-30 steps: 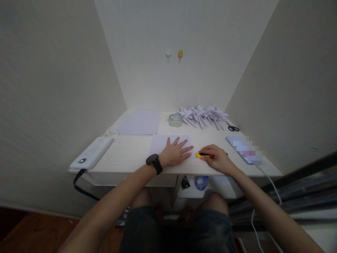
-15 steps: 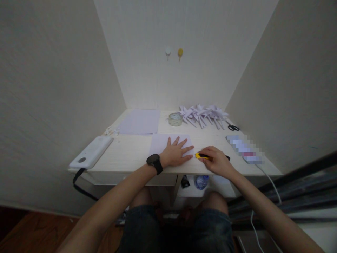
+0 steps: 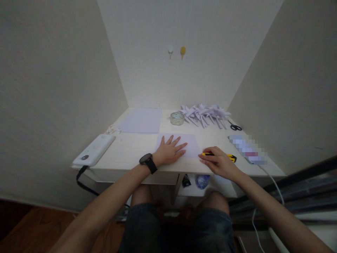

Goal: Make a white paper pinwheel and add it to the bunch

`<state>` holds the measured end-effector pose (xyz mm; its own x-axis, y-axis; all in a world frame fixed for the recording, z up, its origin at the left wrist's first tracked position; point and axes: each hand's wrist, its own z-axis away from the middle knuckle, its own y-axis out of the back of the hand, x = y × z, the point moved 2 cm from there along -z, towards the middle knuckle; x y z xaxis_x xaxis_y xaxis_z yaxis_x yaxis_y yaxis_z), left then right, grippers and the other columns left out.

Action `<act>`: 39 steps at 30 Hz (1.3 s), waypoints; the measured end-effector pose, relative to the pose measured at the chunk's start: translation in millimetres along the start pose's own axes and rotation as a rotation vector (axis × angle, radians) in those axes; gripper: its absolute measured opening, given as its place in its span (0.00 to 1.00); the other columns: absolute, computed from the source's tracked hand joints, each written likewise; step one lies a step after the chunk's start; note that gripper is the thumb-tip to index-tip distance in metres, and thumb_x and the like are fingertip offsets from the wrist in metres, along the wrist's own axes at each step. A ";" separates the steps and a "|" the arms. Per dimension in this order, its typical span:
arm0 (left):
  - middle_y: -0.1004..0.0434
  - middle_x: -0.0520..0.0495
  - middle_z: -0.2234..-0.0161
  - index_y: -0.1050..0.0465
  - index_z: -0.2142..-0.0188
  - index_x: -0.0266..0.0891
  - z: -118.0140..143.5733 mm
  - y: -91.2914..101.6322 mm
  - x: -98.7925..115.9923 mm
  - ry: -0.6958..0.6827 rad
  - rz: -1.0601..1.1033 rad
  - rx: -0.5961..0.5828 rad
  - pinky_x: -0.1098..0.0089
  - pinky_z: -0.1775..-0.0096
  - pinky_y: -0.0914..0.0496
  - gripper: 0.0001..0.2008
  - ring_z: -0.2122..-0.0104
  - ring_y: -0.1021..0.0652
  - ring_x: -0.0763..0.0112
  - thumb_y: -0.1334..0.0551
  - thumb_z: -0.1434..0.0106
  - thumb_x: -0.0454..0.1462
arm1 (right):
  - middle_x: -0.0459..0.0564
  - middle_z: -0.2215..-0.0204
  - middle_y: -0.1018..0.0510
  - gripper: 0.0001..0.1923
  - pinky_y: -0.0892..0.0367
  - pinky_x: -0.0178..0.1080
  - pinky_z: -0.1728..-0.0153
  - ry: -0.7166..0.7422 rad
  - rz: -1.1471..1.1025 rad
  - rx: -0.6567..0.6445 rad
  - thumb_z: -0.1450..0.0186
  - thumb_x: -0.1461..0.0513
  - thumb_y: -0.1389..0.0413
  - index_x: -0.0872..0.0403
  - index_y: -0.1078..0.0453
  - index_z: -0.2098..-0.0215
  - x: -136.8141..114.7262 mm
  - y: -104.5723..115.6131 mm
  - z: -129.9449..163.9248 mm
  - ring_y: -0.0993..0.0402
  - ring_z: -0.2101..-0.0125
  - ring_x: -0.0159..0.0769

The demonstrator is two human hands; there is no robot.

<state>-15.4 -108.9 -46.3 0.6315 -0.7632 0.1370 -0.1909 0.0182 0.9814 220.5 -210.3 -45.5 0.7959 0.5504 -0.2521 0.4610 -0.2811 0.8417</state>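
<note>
A sheet of pale paper (image 3: 193, 146) lies near the front of the white desk (image 3: 126, 151). My left hand (image 3: 168, 150) rests flat on it, fingers spread, with a black watch on the wrist. At the sheet's right corner, my right hand (image 3: 219, 163) is closed around a yellow and black utility knife (image 3: 232, 157). Part of the knife is hidden by my fingers, and I cannot tell whether a blade is out. The right fingertips are by the paper's edge.
Behind lie larger paper sheets (image 3: 142, 120), a tape roll (image 3: 177, 118), several folded paper pinwheels (image 3: 204, 114) and black-handled scissors (image 3: 236, 127). A blurred-out phone (image 3: 246, 149) with a cable lies at right. A white power bank-like box (image 3: 94, 149) sits at left.
My left hand has slid left across the paper, and more of the sheet's right side shows. My right hand has shifted slightly right, with the knife turned in its grip.
</note>
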 end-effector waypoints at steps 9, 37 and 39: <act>0.54 0.45 0.30 0.47 0.33 0.56 1.1 4.2 3.9 0.004 0.001 -0.008 0.33 0.39 0.59 0.27 0.32 0.51 0.42 0.57 0.28 0.53 | 0.56 0.57 0.24 0.14 0.30 0.47 0.55 0.050 0.000 -0.012 0.31 0.58 0.47 0.47 0.23 0.51 -1.4 2.3 2.5 0.29 0.55 0.43; 0.55 0.45 0.30 0.50 0.32 0.58 3.0 2.4 7.0 0.017 -0.062 -0.038 0.31 0.40 0.58 0.31 0.32 0.51 0.40 0.60 0.31 0.59 | 0.56 0.62 0.22 0.13 0.29 0.45 0.59 -0.114 0.006 0.112 0.33 0.57 0.43 0.54 0.22 0.56 9.8 -3.6 10.8 0.27 0.60 0.44; 0.55 0.45 0.29 0.50 0.32 0.60 2.8 2.5 6.8 0.013 -0.064 -0.043 0.31 0.40 0.58 0.30 0.32 0.51 0.40 0.60 0.31 0.58 | 0.56 0.62 0.22 0.13 0.29 0.45 0.59 -0.114 -0.006 0.094 0.33 0.57 0.44 0.53 0.22 0.55 10.0 -2.3 10.0 0.27 0.60 0.44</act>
<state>-13.7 -115.9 -43.2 0.6514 -0.7549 0.0756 -0.1175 -0.0020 0.9931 231.3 -212.0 -54.8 0.8300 0.4610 -0.3140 0.4964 -0.3538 0.7927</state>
